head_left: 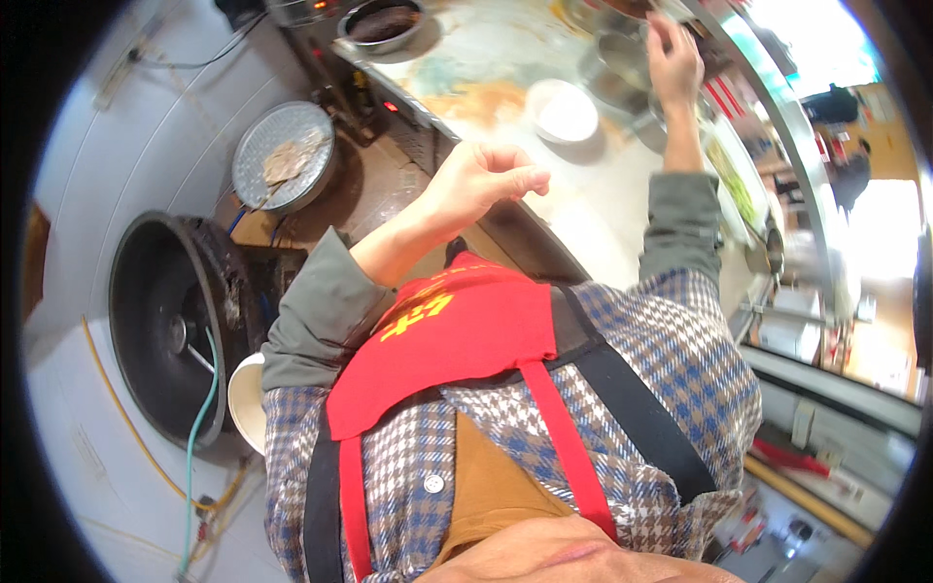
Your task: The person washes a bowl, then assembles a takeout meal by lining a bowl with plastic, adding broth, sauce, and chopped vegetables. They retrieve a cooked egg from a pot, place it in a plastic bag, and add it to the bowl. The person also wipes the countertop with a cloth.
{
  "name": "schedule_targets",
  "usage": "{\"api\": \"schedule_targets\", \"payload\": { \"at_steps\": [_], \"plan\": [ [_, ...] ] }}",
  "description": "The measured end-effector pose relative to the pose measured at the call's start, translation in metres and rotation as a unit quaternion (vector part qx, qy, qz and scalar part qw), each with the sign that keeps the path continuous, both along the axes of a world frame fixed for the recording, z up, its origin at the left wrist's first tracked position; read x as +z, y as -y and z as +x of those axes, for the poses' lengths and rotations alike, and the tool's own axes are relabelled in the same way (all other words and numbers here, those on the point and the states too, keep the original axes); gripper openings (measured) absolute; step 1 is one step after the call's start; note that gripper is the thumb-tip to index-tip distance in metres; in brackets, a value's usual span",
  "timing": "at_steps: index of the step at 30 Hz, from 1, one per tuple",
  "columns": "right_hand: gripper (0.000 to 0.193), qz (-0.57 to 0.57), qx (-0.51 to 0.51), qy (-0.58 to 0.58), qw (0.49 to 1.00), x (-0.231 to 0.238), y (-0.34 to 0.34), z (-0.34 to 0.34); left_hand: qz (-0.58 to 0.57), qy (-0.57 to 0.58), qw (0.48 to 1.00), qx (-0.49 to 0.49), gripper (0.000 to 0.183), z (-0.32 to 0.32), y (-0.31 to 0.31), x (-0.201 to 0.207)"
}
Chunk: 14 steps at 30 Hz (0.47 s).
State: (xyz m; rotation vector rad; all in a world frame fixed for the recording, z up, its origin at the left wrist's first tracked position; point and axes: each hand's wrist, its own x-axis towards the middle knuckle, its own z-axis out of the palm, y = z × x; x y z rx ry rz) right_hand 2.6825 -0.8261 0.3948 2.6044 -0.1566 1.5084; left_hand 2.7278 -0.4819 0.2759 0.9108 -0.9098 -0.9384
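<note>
My left hand [486,185] hovers over the near edge of the pale worktop [622,185], its fingers curled in toward the thumb, and I see nothing between them. Just beyond it stands a white bowl [562,112], apart from the hand. At the far right my right hand [673,63] reaches over the counter with bent fingers, close to several metal bowls [617,73]. Whatever its fingertips may pinch is too small or hidden to make out. Below the right wrist, a white-rimmed tray of green vegetables [734,180] lies along the counter's right side.
A round metal pan with dark contents [382,24] sits at the worktop's far left corner. Off to the left are a metal dish with flat pale pieces [285,160], a large black drum [155,330] and a teal hose [206,398]. A metal-framed ledge [807,185] borders the right.
</note>
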Motion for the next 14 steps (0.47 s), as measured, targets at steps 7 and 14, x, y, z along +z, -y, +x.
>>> {"api": "schedule_targets", "payload": {
  "at_steps": [7, 14],
  "plan": [
    [0.015, 0.141, 0.036, -0.139, 0.98, -0.081, -0.052, -0.05, -0.022, -0.083, 0.992, 0.087, 0.017, 0.04, -0.035, -0.042],
    [0.018, 0.368, 0.182, -0.24, 0.88, -0.124, -0.103, -0.044, -0.022, -0.14, 0.979, 0.149, 0.02, 0.04, -0.073, -0.065]
  ]
}}
